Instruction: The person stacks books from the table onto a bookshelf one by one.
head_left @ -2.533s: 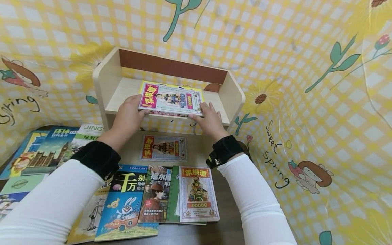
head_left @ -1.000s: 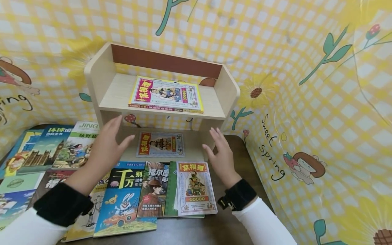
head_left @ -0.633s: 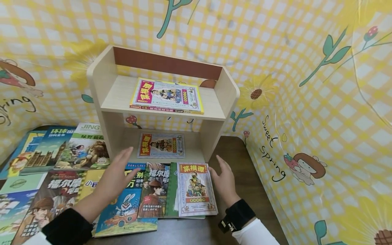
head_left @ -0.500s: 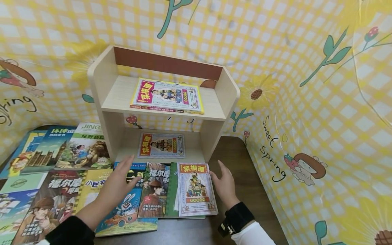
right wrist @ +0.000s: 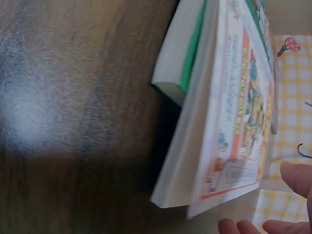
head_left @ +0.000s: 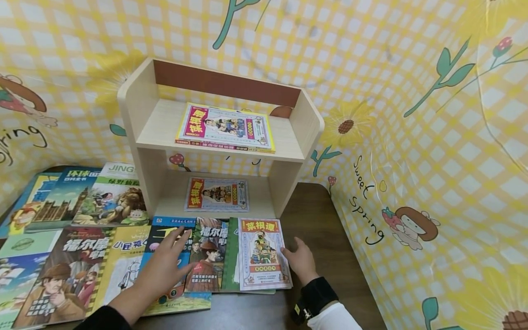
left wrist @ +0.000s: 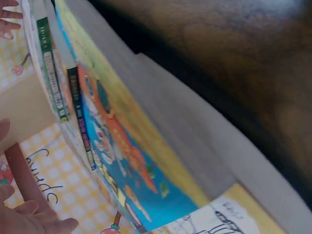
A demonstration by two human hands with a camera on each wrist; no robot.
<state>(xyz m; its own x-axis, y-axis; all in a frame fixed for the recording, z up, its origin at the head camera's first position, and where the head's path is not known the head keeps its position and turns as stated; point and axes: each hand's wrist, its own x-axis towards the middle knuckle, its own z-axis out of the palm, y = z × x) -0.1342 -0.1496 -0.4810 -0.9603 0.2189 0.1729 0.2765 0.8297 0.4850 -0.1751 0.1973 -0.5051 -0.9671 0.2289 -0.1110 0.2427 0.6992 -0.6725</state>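
Note:
My left hand (head_left: 162, 263), fingers spread, hovers over the blue rabbit book (head_left: 181, 302), hiding part of its cover; contact cannot be told. My right hand (head_left: 303, 261) is at the right edge of a white and orange book (head_left: 264, 254), thumb close to the edge. In the right wrist view a gap shows between the fingers (right wrist: 295, 178) and that book (right wrist: 234, 161). Left of it, on a green book (head_left: 232, 270), comes a detective book (head_left: 206, 266). A pink and white book (head_left: 224, 128) lies on a yellow one on the shelf's upper board.
The two-tier wooden shelf (head_left: 142, 110) stands at the back of the dark table (head_left: 330, 243). One more book (head_left: 216, 195) lies on its lower board. Several books, such as a yellow one (head_left: 123, 256) and a green-white one (head_left: 115, 197), cover the table's left. Patterned cloth (head_left: 371, 68) encloses the back and right.
Both hands have let go of the pink and white book, which now lies on the upper board. They have moved down to the books in front of the shelf.

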